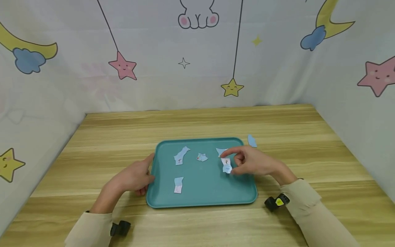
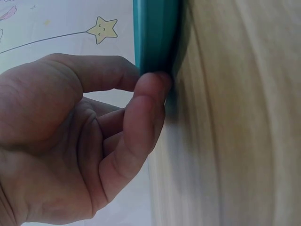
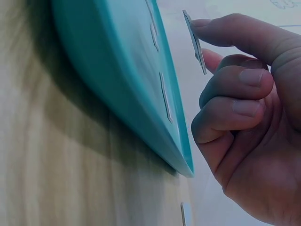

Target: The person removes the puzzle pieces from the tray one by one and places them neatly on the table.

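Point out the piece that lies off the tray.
The plain blue piece on the wooden table, by the far-right corner of the tray; the other visible pieces are on or above it.

Teal tray (image 1: 203, 187); pale-blue and white pieces (image 1: 178, 185), seemingly printed; wood-grained tabletop (image 1: 197, 226).

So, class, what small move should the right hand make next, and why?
Perhaps lower the pinched piece onto the tray: the right hand holds it above the surface, other pieces lie there, and the left hand holds the tray.
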Demonstrator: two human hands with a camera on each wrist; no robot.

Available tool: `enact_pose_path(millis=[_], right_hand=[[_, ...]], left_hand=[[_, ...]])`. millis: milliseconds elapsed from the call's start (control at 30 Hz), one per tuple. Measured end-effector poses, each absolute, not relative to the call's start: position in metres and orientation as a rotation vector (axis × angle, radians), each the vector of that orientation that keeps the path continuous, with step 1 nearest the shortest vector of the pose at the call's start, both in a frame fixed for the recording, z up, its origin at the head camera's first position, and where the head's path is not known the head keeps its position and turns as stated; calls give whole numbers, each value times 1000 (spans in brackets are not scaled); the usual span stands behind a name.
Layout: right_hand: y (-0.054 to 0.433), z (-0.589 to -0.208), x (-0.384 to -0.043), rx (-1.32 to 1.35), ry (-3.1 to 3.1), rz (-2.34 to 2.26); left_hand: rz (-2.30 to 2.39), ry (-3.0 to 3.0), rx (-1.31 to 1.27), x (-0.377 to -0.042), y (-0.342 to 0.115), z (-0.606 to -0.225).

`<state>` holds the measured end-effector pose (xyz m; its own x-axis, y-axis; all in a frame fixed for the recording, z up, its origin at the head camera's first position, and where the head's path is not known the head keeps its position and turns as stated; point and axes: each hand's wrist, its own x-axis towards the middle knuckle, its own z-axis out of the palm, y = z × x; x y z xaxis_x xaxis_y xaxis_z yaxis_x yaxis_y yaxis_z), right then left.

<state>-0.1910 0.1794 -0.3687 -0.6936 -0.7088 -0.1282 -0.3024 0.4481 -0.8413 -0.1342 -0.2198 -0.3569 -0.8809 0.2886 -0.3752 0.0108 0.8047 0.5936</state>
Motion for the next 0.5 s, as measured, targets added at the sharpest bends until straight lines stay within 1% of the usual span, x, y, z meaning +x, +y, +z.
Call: enact_pose_path(millis=[167,500], right_hand=[[186,-368,-193,-848,2244,-1191],[200,-371,-197,-767,2324,-1173]], left_hand=[[840,2535,217,-131,-218,-358],[841,2548,214,-126,-216,-360]])
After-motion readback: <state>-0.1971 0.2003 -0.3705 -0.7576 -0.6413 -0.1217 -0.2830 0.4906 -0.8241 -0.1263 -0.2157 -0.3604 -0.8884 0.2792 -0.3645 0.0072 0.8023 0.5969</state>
